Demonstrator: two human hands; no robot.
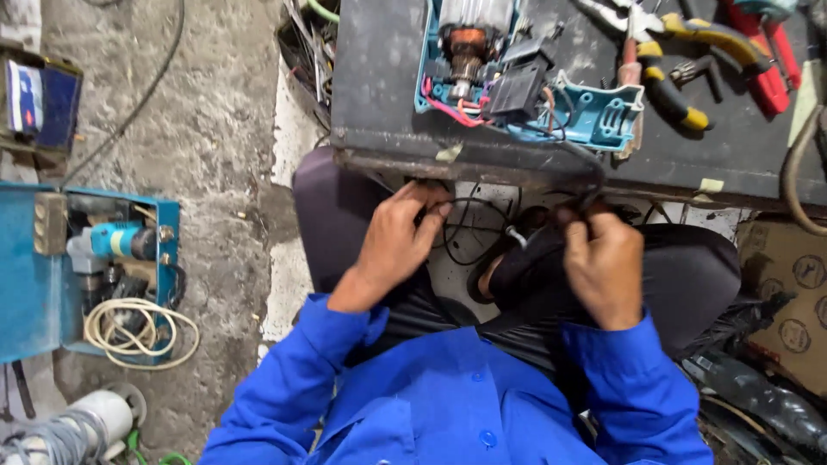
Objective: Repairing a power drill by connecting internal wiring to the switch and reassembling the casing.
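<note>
Pinching a thin black cord (465,226) below the table (379,77) edge, the left hand (392,245) has its fingers pressed together. The right hand (607,263) grips the same cord near its plug (527,234), fingers curled shut. An opened teal drill (525,82) lies on the table above.

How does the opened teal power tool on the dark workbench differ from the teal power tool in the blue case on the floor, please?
The opened teal power tool lies on the dark workbench with its housing off, motor and wires bared. The teal power tool in the blue case looks closed and whole, lying beside a coiled pale cord. Both share teal plastic bodies.
</note>
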